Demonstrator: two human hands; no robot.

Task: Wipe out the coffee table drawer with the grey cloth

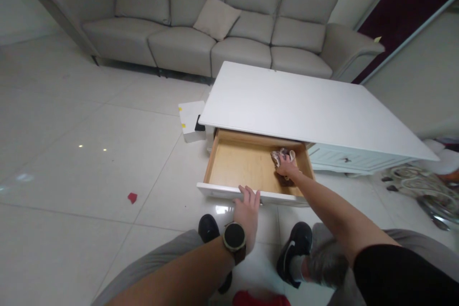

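Note:
A drawer (240,160) of pale wood with a white front is pulled out of a white coffee table (287,98). My left hand (247,210), below a wrist watch (234,236), hooks its fingers over the top edge of the drawer front (215,190). Inside the drawer, near its right wall, my right hand (287,166) is closed on a crumpled brown and white patterned cloth (283,153). Part of the cloth is hidden under the hand. The rest of the drawer bottom is bare wood.
Behind the table stands a long grey sofa (186,48) with a beige cushion (217,16). A white box (191,117) sits at the table's left end. A red scrap (132,198) lies on the tiled floor. A second drawer front (346,158) is closed at right.

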